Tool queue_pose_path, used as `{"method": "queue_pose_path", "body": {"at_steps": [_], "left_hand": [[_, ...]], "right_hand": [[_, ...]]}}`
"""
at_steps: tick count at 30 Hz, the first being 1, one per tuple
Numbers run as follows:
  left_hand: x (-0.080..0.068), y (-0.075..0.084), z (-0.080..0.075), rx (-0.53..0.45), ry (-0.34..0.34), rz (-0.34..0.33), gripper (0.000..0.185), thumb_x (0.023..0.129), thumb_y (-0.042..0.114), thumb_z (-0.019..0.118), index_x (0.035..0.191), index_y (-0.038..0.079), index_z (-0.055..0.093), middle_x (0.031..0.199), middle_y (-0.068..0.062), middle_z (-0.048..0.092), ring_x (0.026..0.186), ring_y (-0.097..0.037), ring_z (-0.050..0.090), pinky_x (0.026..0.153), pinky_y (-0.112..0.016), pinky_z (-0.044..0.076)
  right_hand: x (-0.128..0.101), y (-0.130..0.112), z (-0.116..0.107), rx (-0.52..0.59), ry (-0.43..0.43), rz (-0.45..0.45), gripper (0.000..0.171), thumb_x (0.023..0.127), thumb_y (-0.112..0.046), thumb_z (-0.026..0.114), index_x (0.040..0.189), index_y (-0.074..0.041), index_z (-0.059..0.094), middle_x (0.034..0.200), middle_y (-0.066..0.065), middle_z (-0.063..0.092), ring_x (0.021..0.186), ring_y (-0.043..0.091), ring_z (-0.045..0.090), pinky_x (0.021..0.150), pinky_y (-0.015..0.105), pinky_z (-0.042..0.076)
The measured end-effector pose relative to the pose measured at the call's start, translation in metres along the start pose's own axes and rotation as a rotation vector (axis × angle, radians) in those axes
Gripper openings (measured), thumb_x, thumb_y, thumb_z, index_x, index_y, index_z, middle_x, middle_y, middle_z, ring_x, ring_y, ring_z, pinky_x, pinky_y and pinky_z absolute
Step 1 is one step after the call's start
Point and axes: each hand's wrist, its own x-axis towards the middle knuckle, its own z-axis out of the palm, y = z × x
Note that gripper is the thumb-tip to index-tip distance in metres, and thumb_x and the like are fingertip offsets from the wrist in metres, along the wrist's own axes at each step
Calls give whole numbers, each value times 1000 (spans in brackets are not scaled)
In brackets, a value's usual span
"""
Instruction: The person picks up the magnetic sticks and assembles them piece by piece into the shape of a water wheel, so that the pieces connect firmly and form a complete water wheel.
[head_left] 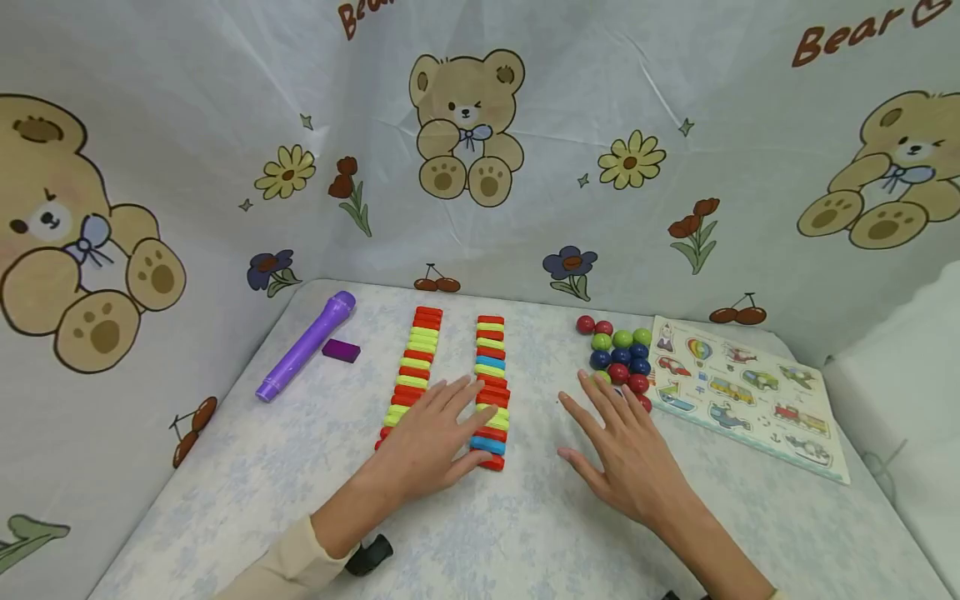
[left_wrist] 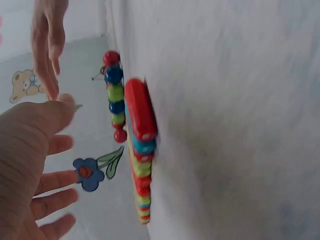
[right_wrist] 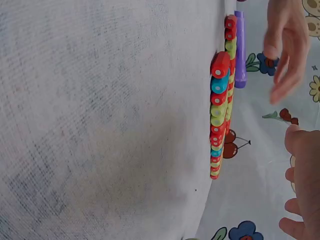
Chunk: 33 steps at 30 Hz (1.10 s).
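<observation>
Below and beyond left grip (head_left: 424, 440): two rows of coloured sticks (head_left: 491, 382).

Left hand (head_left: 431, 437) and right hand (head_left: 633, 454) apart, both turned downward, fingers (head_left: 583, 417) loosely spread, forearms (head_left: 356, 510) angled inward.

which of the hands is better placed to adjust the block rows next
Probably the left hand: in the head view it overlaps the block rows, holding nothing. The right hand, also free, is nearer the balls.

Pale bear-printed cloth backdrop (head_left: 495, 242)
</observation>
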Motion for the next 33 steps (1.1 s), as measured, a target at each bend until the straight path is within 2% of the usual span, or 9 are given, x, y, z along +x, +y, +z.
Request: {"method": "queue_pose_path", "body": {"at_steps": [3, 6, 11, 14, 16, 19, 26, 30, 33], "left_hand": [[-3, 3, 7, -84, -22, 83, 42, 100, 50, 75, 132, 22, 76, 134, -5, 64, 126, -23, 58, 106, -37, 54], [-5, 5, 16, -78, -54, 138, 31, 99, 43, 80, 121, 21, 80, 115, 0, 62, 109, -17, 55, 90, -28, 54], [-4, 6, 24, -18, -54, 160, 28, 97, 39, 82, 117, 19, 81, 110, 3, 63, 103, -14, 54, 84, -23, 52], [0, 7, 25, -24, -59, 164, 25, 96, 37, 84, 113, 19, 81, 109, 4, 67, 102, -13, 57, 83, -21, 54], [4, 8, 23, -27, -73, 170, 22, 96, 34, 84, 112, 19, 80, 109, 5, 70, 103, -11, 59, 83, -20, 56], [9, 10, 21, -31, -95, 180, 20, 97, 30, 84, 113, 19, 80, 109, 6, 73, 104, -10, 63, 82, -20, 57], [16, 9, 19, -143, -146, 205, 16, 99, 28, 81, 114, 21, 81, 107, 9, 71, 101, -8, 60, 78, -18, 54], [19, 4, 14, -186, -111, 193, 15, 99, 27, 80, 113, 20, 81, 107, 9, 70, 98, -8, 58, 79, -18, 53], [21, -4, 6, -202, -52, 164, 17, 97, 25, 81, 112, 18, 81, 108, 6, 72, 100, -11, 59, 82, -20, 55]], "right_hand": [[1, 6, 2, 18, 5, 22, 70, 104, -53, 66, 163, -18, 49, 173, 17, 34, 158, 40, 34, 129, 61, 25], [2, 17, 5, 48, 30, 57, 67, 101, -44, 74, 159, -17, 53, 170, 16, 39, 155, 42, 39, 121, 67, 36], [2, 40, 13, 115, 126, 86, 60, 94, -28, 85, 147, -11, 64, 153, 17, 58, 137, 42, 56, 109, 68, 47], [4, 53, 19, 129, 182, 84, 50, 90, -19, 89, 136, -9, 72, 133, 15, 70, 112, 35, 66, 93, 58, 56], [6, 61, 24, 124, 190, 97, 44, 88, -15, 89, 129, -8, 75, 121, 13, 73, 97, 29, 64, 81, 49, 55], [7, 67, 29, 101, 146, 140, 36, 88, -13, 89, 122, -8, 79, 114, 12, 74, 90, 27, 58, 73, 44, 49], [10, 69, 35, 61, 32, 219, 35, 85, -10, 92, 118, -5, 80, 113, 17, 72, 104, 39, 63, 87, 55, 56], [14, 62, 34, 70, -36, 267, 39, 86, -13, 92, 122, -5, 79, 113, 18, 71, 105, 37, 64, 88, 55, 59], [17, 52, 30, 109, -109, 301, 39, 87, -19, 92, 122, -7, 79, 117, 16, 73, 107, 35, 66, 86, 53, 61]]}}
